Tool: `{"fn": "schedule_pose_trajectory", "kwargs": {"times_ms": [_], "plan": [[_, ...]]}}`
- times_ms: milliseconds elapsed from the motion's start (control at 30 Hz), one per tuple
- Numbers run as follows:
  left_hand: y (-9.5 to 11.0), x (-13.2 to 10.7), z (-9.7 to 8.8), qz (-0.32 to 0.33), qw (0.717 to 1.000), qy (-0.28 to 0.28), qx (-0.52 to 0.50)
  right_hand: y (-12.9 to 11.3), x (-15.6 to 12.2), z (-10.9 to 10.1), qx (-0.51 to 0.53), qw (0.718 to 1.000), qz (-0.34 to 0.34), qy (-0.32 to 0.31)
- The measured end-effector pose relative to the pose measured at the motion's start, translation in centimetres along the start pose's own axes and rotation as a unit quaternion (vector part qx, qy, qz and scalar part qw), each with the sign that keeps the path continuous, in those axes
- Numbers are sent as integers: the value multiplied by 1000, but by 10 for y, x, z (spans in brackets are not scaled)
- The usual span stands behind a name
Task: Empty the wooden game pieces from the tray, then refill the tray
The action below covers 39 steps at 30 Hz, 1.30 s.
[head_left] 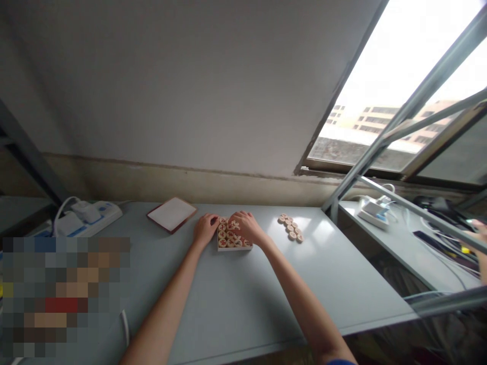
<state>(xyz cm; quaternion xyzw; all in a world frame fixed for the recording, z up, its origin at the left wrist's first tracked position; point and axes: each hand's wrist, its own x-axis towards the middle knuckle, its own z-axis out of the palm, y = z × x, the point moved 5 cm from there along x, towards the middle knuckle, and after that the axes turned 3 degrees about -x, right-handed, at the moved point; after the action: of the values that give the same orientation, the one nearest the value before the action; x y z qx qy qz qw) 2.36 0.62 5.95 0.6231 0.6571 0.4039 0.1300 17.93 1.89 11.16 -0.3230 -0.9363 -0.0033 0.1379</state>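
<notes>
A shallow open box [235, 249] stands on the table near the wall, filled with rows of round xiangqi pieces [230, 243] bearing red and dark characters. At its left side, my left hand [206, 229] is closed with bent fingers on the box's edge. My right hand [246, 227] reaches over the box from the right, its fingers curled down onto a piece near the back and hiding part of the rows. More xiangqi pieces [291, 228] lie flat in a slanting double row to the right. Left of the box lies a flat white lid with a reddish-brown rim [172, 215].
A white power strip [99, 217] with plugs sits at the table's left end. Metal bed-frame bars [367, 162] rise on the right beside a window. Beyond them, another desk [429, 258] holds cables and a second power strip [375, 212]. A blurred patch covers the lower left.
</notes>
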Motion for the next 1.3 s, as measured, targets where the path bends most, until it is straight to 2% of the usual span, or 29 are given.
{"fn": "schedule_pose_trajectory", "kwargs": {"times_ms": [100,200,367,467,567,700,800,900,1033,1133,1200,1300], "plan": [[0,0,0,-6,1000,-1,-4,14,-12,-14,-1,999,30,36],[-2,0,0,-7,1000,-1,2,44,-40,-28,-34,993,96,67],[-2,1,1,-5,1000,-6,6,104,-99,-36,-134,966,214,46],[-1,1,0,-7,1000,-7,11,119,-115,-39,-170,949,260,55],[0,1,0,-13,1000,-9,17,101,-102,-40,-130,965,219,62],[1,0,0,-13,1000,-9,21,41,-60,-32,-17,996,78,27],[2,0,0,-10,1000,-8,18,2,-34,-20,29,999,1,-31],[1,0,0,-7,1000,-7,14,-16,-20,-11,42,997,-35,-55],[-3,2,3,4,1000,-13,7,-15,-12,-7,44,998,-30,-45],[-7,3,5,7,1000,-21,11,-2,-17,-18,41,999,1,-17],[-8,3,6,6,1000,-19,13,16,-31,-34,34,998,39,34],[-7,3,6,2,1000,-17,13,58,-67,-58,1,988,117,98]]}}
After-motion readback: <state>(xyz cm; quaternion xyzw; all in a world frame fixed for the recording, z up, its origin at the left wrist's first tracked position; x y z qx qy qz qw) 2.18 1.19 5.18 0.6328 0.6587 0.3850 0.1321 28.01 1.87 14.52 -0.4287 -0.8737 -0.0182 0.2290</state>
